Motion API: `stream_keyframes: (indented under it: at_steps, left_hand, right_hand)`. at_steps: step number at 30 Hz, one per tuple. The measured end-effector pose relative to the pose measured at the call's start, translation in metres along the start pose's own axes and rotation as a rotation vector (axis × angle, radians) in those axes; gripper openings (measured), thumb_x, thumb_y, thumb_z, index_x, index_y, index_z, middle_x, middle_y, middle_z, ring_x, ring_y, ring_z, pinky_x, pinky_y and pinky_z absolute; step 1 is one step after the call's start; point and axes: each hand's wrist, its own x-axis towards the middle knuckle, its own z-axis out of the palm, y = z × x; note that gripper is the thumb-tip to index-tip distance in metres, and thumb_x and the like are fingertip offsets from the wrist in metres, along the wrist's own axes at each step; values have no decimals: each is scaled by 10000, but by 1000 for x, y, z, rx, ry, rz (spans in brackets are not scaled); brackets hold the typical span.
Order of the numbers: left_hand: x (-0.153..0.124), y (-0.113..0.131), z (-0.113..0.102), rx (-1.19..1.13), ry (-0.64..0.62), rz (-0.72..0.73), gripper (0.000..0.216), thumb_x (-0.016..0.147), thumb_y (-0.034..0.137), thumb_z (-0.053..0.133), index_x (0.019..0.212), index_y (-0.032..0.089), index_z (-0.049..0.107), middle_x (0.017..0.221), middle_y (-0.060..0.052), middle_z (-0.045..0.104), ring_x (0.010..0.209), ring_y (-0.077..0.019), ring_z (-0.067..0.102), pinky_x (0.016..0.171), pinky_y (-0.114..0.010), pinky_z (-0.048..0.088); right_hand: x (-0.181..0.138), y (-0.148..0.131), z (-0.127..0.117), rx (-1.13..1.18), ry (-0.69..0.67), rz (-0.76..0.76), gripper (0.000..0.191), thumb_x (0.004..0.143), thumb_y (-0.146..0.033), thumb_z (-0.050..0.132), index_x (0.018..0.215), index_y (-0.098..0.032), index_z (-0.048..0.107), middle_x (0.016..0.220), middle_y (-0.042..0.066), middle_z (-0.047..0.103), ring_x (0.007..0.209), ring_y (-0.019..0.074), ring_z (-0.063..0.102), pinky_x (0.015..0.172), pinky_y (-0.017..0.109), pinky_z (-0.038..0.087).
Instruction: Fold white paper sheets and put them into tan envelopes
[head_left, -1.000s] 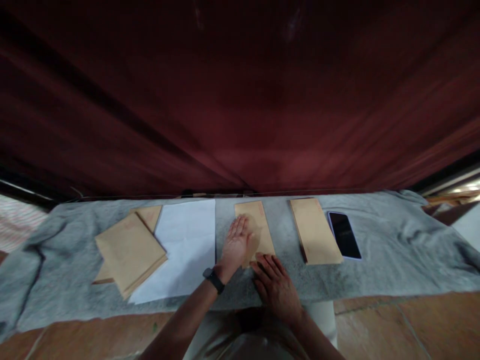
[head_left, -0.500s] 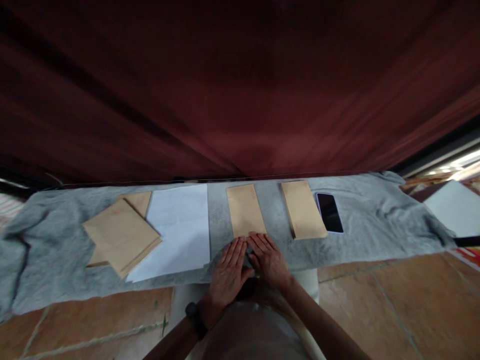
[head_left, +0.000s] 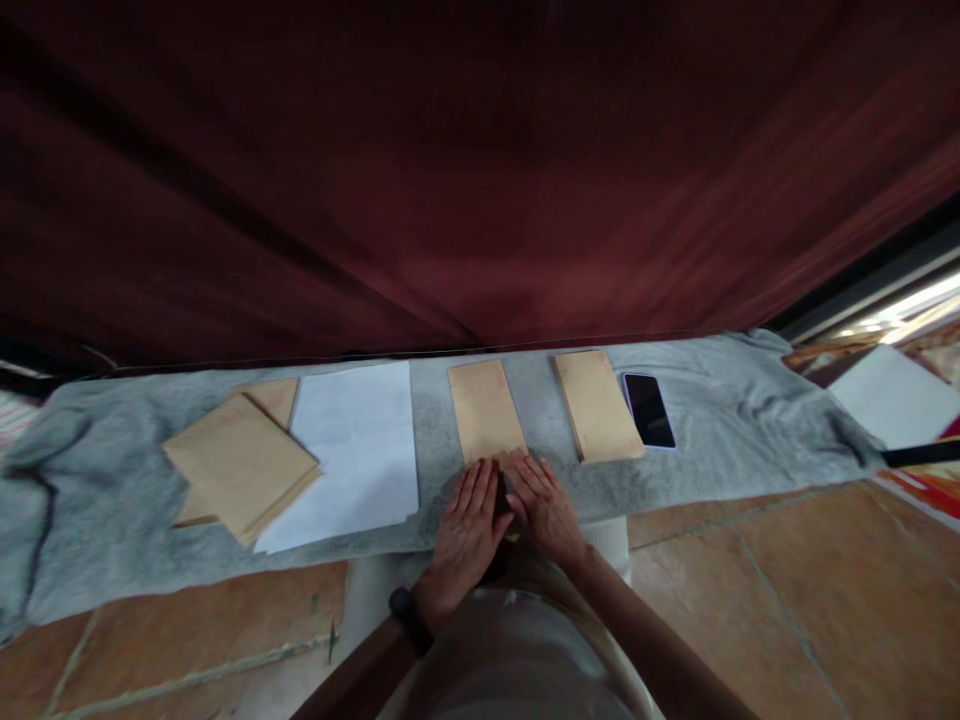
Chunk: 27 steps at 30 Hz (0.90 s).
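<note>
A brown paper envelope (head_left: 487, 408) lies flat in the middle of the cloth, its near end under my fingers. My left hand (head_left: 466, 515), with a dark watch on the wrist, rests flat on the near left corner, fingers stretched out. Flat on the near right corner lies my right hand (head_left: 546, 508), its fingers also extended. The two hands are close together, thumbs pointing inward. To the right is a stack of brown envelopes (head_left: 598, 408). On the left, white paper sheets (head_left: 358, 450) lie beside a loose pile of brown envelopes (head_left: 238, 455) that overlaps them.
Grey cloth (head_left: 720, 430) covers the long narrow surface. A phone (head_left: 649, 410) lies right of the envelope stack. A dark red curtain (head_left: 480, 200) hangs behind the far edge. Tiled floor (head_left: 742, 590) shows below, and a white flat object (head_left: 896, 395) is at far right.
Both hands stay on the envelope's near end, with the fingers shifted slightly farther onto it. The view has tilted a little; the envelopes, sheets and phone keep their places on the cloth.
</note>
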Motion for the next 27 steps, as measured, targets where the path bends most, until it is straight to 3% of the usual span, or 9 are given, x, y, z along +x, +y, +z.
stream_keyframes:
  at_steps: [6,11,17,22,27]
  left_hand:
    - [-3,0,1,-5,5,19,616,1008,204,354,1614,128,269,1613,-124,419,1513,-250,363,1245,-463,334]
    - [-7,-5,-1,21,26,-16,594,1006,232,392,1588,129,337,1596,-126,444,1497,-262,394,1229,-472,365]
    - [4,2,3,27,22,9,566,998,191,373,1555,97,389,1599,-132,442,1509,-255,370,1232,-453,362]
    - [4,-5,2,17,25,20,557,1006,186,363,1557,106,386,1598,-123,446,1502,-235,384,1227,-420,367]
    - [32,-10,4,10,-9,79,557,1046,283,349,1569,92,355,1619,-140,407,1523,-245,341,1230,-435,355]
  right_hand:
    - [5,-1,4,4,-31,20,496,1067,-292,403,1551,-185,430,1565,102,491,1476,246,421,1245,489,312]
    - [-2,10,0,-31,10,47,510,1063,-281,402,1562,-172,410,1575,102,477,1476,255,419,1243,492,309]
    - [6,2,4,0,-47,-63,509,1058,-299,421,1557,-197,417,1576,88,478,1482,242,410,1247,489,307]
    - [5,1,5,-36,-42,-50,536,1048,-277,431,1571,-169,386,1579,105,473,1484,244,407,1248,479,307]
    - [3,3,7,-71,-17,-60,529,1028,-240,467,1547,-151,424,1564,103,494,1463,240,439,1252,464,304]
